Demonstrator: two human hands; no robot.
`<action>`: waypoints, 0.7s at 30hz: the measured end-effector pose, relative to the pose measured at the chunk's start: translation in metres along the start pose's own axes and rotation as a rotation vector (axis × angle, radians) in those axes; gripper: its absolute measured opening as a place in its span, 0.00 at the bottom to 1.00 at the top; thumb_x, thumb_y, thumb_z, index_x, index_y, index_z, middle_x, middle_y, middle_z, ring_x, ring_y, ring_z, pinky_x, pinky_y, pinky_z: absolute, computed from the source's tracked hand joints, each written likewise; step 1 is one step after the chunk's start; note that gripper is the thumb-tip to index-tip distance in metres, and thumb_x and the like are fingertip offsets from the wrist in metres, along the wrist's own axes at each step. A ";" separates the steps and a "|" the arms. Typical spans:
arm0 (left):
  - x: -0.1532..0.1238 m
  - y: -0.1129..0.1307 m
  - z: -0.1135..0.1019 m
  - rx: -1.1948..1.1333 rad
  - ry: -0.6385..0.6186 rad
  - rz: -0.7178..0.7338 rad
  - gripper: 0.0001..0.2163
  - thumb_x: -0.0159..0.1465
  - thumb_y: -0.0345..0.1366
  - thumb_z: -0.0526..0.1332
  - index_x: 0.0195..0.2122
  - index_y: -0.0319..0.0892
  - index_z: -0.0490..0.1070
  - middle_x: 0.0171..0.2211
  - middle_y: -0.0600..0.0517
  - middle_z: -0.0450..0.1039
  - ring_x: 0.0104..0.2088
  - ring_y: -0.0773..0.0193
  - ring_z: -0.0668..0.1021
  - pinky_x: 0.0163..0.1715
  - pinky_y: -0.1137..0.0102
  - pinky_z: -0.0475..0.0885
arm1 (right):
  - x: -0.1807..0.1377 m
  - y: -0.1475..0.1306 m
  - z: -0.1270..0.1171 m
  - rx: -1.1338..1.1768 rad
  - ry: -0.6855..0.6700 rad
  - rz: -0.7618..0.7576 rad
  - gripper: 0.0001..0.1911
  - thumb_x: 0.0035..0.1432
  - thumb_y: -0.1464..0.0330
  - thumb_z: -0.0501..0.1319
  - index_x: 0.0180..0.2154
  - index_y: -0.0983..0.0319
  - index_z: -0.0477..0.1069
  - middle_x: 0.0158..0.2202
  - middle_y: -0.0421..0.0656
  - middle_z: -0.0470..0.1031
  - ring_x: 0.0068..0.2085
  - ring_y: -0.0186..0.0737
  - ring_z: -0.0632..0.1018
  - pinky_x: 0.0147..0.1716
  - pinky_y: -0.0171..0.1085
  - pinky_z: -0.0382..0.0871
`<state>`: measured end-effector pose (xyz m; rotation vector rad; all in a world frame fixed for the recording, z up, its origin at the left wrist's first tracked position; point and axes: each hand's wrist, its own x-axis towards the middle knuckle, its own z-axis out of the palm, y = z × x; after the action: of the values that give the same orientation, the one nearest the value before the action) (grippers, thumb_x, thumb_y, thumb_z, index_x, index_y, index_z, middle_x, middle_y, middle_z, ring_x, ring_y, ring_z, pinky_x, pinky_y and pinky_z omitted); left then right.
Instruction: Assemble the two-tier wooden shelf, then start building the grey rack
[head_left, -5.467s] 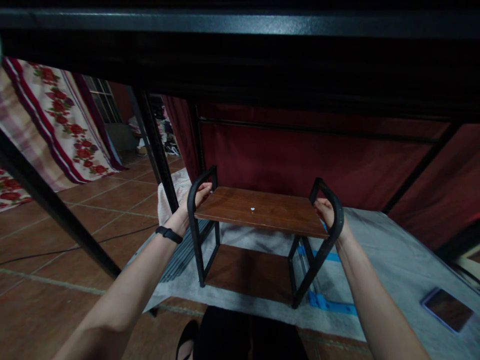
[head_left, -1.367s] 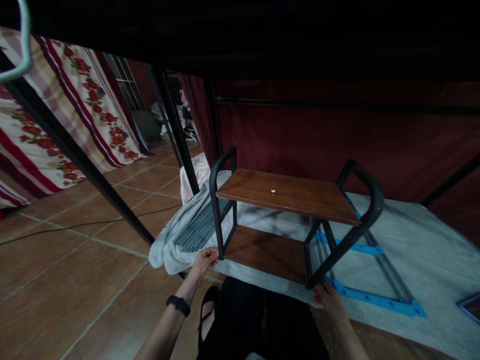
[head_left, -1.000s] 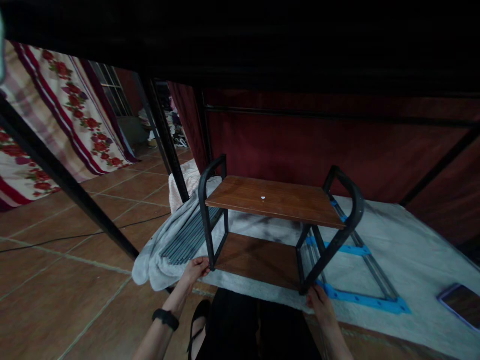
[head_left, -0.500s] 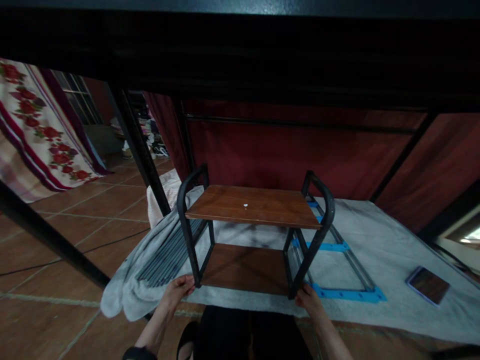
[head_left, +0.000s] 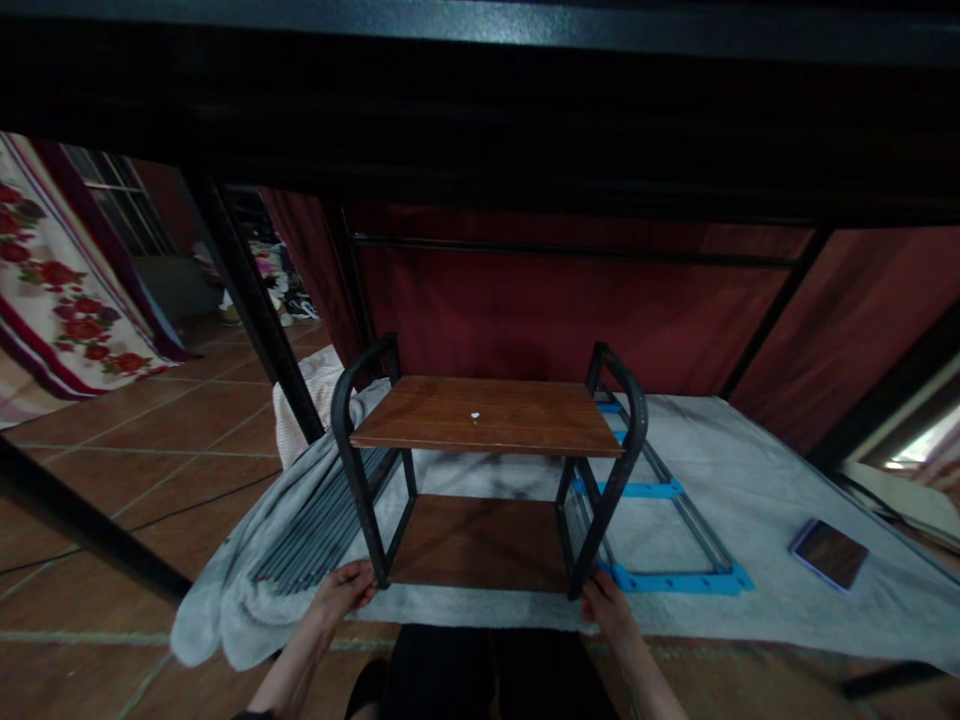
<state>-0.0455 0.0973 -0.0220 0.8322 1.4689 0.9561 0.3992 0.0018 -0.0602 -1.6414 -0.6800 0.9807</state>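
Note:
A small two-tier shelf [head_left: 487, 414] stands upright on a grey blanket [head_left: 480, 607], with brown wood-look boards and dark metal tube sides curving over at the top. A small white mark shows on its upper board. My left hand [head_left: 346, 590] is closed at the foot of the front left leg. At the foot of the front right leg, my right hand [head_left: 604, 603] is closed in the same way; some fingertips are hidden behind the tubing. Left of the shelf lies a bundle of thin grey rods [head_left: 319, 530]. To its right lies a frame of grey rods with blue connectors [head_left: 679, 582].
A phone [head_left: 829, 554] lies on the blanket at the right. Dark bed-frame posts [head_left: 259, 300] and a wide dark beam [head_left: 480, 130] enclose the space. Red curtain [head_left: 570, 310] hangs behind. A cable [head_left: 187, 510] crosses the tiled floor at left.
The view has turned slightly right, so everything sits further left in the picture. Both hands remain at the shelf's front feet, and the shelf keeps its place among the things around it.

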 end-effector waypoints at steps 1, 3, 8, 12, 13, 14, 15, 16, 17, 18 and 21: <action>0.001 0.000 0.000 0.000 -0.001 0.002 0.11 0.48 0.31 0.76 0.23 0.39 0.73 0.18 0.54 0.72 0.20 0.70 0.72 0.23 0.77 0.65 | 0.000 0.000 0.000 -0.004 0.000 0.001 0.17 0.41 0.53 0.60 0.29 0.58 0.68 0.18 0.36 0.65 0.19 0.35 0.68 0.20 0.35 0.63; 0.001 0.001 0.001 0.008 0.008 -0.006 0.11 0.47 0.31 0.76 0.23 0.39 0.73 0.18 0.55 0.71 0.20 0.70 0.72 0.22 0.77 0.65 | 0.002 -0.001 0.001 -0.010 -0.007 -0.004 0.16 0.40 0.54 0.60 0.28 0.57 0.67 0.18 0.36 0.64 0.19 0.35 0.67 0.21 0.35 0.62; -0.002 0.004 0.001 0.011 0.017 -0.014 0.16 0.39 0.35 0.80 0.24 0.40 0.75 0.20 0.54 0.74 0.21 0.68 0.73 0.24 0.75 0.67 | 0.006 -0.004 -0.001 -0.068 -0.024 -0.006 0.13 0.40 0.57 0.60 0.28 0.57 0.67 0.19 0.36 0.64 0.21 0.36 0.68 0.22 0.35 0.63; -0.009 0.002 0.000 -0.006 0.019 0.044 0.22 0.35 0.43 0.81 0.28 0.42 0.76 0.25 0.53 0.78 0.24 0.65 0.76 0.27 0.73 0.70 | 0.010 -0.004 0.000 -0.039 -0.022 0.026 0.14 0.40 0.57 0.60 0.30 0.57 0.67 0.18 0.35 0.64 0.20 0.36 0.68 0.22 0.35 0.63; -0.010 0.001 0.000 -0.009 0.023 0.048 0.22 0.34 0.44 0.81 0.28 0.43 0.76 0.26 0.53 0.78 0.25 0.65 0.76 0.28 0.73 0.70 | 0.010 -0.004 0.001 -0.025 -0.019 0.032 0.15 0.40 0.57 0.60 0.31 0.57 0.67 0.17 0.35 0.64 0.20 0.36 0.68 0.22 0.35 0.63; -0.011 0.001 0.000 -0.011 0.026 0.052 0.23 0.34 0.44 0.81 0.29 0.43 0.77 0.26 0.53 0.78 0.25 0.65 0.76 0.29 0.73 0.71 | 0.011 -0.003 0.001 -0.011 -0.019 0.036 0.15 0.40 0.57 0.61 0.31 0.57 0.67 0.17 0.35 0.64 0.20 0.35 0.68 0.22 0.35 0.63; -0.012 0.000 -0.001 -0.010 0.028 0.055 0.23 0.33 0.45 0.81 0.29 0.43 0.77 0.26 0.53 0.78 0.26 0.65 0.76 0.29 0.73 0.70 | 0.012 -0.002 0.002 0.001 -0.022 0.037 0.16 0.40 0.56 0.61 0.31 0.57 0.67 0.17 0.35 0.64 0.19 0.35 0.68 0.21 0.35 0.62; -0.012 0.000 -0.001 -0.008 0.027 0.059 0.24 0.33 0.45 0.81 0.29 0.43 0.77 0.26 0.53 0.78 0.26 0.65 0.76 0.29 0.73 0.70 | 0.013 -0.001 0.002 0.012 -0.025 0.040 0.16 0.40 0.56 0.62 0.31 0.57 0.67 0.16 0.35 0.64 0.19 0.35 0.68 0.21 0.35 0.62; -0.012 0.000 -0.001 -0.007 0.021 0.061 0.24 0.34 0.46 0.81 0.29 0.43 0.77 0.26 0.53 0.78 0.26 0.65 0.76 0.29 0.73 0.70 | 0.014 0.000 0.003 0.024 -0.029 0.042 0.16 0.40 0.56 0.62 0.31 0.57 0.67 0.16 0.34 0.64 0.19 0.35 0.68 0.21 0.34 0.63; -0.012 0.000 -0.002 -0.010 0.019 0.058 0.24 0.34 0.47 0.80 0.30 0.42 0.77 0.26 0.52 0.78 0.25 0.65 0.76 0.28 0.73 0.69 | 0.014 0.001 0.003 0.038 -0.033 0.045 0.16 0.40 0.56 0.62 0.31 0.57 0.67 0.16 0.34 0.64 0.19 0.35 0.68 0.21 0.34 0.63; -0.008 -0.001 -0.003 -0.024 0.014 0.021 0.26 0.33 0.48 0.80 0.30 0.41 0.76 0.25 0.51 0.76 0.24 0.66 0.75 0.27 0.73 0.68 | 0.012 0.005 0.002 0.071 -0.020 0.049 0.18 0.38 0.55 0.62 0.31 0.57 0.66 0.17 0.34 0.65 0.19 0.35 0.68 0.21 0.34 0.63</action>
<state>-0.0475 0.0895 -0.0197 0.8261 1.4607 0.9951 0.4032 0.0118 -0.0684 -1.5945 -0.6140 1.0468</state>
